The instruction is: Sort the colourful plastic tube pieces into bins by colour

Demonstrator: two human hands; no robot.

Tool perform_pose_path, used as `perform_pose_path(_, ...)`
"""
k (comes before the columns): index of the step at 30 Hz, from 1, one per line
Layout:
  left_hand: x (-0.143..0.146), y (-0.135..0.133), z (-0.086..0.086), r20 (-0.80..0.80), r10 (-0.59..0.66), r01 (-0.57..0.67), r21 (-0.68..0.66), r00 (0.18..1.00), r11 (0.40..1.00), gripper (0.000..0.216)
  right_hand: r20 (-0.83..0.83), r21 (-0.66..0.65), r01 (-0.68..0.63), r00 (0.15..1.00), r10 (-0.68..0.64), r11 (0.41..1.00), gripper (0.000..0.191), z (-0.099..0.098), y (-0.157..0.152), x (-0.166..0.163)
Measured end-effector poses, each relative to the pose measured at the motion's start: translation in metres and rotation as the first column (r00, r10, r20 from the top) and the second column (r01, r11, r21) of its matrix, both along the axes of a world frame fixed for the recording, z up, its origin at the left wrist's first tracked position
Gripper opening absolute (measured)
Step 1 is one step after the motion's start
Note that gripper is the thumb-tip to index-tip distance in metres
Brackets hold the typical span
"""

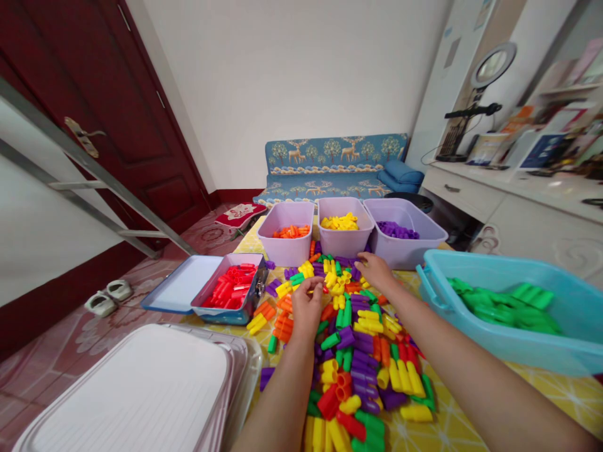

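A heap of bullet-shaped plastic pieces in red, orange, yellow, green and purple (365,370) covers the middle of the table. Over its left side is my left hand (307,307), fingers curled, with a bit of a red plastic piece (325,290) showing at the fingertips. My right hand (375,271) reaches to the far end of the heap, close to purple pieces (346,262). Its thumb and fingers are apart, and I see nothing held between them. Several pieces are joined side by side in strips, such as the yellow ones (406,378) near my right forearm.
Lilac bins hold orange (285,252), yellow (345,242) and purple (407,251) pieces. Red pieces fill an open tin box (226,317) at left; green ones lie in a turquoise tub (509,342) at right. Stacked lids (127,389) lie front left. A sofa (330,182) stands behind.
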State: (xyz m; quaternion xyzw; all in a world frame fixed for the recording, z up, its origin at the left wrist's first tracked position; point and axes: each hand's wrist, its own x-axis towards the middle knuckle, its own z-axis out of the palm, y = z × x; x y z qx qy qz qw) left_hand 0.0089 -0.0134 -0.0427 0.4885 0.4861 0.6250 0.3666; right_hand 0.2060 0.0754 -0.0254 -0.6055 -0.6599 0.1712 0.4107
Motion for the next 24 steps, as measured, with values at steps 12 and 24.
perform_pose_path(12, 0.004, 0.005, -0.011, -0.047, -0.083, 0.082, -0.02, 0.995, 0.996, 0.03, -0.148, -0.143, -0.344, 0.935, 0.323, 0.928, 0.03, -0.007, -0.01, -0.018)
perform_pose_path(24, 0.002, -0.008, 0.011, -0.103, -0.082, 0.094, 0.114, 0.991, 0.989, 0.05, -0.402, -0.146, -0.548, 0.794, 0.457, 0.824, 0.029, 0.037, -0.057, -0.043)
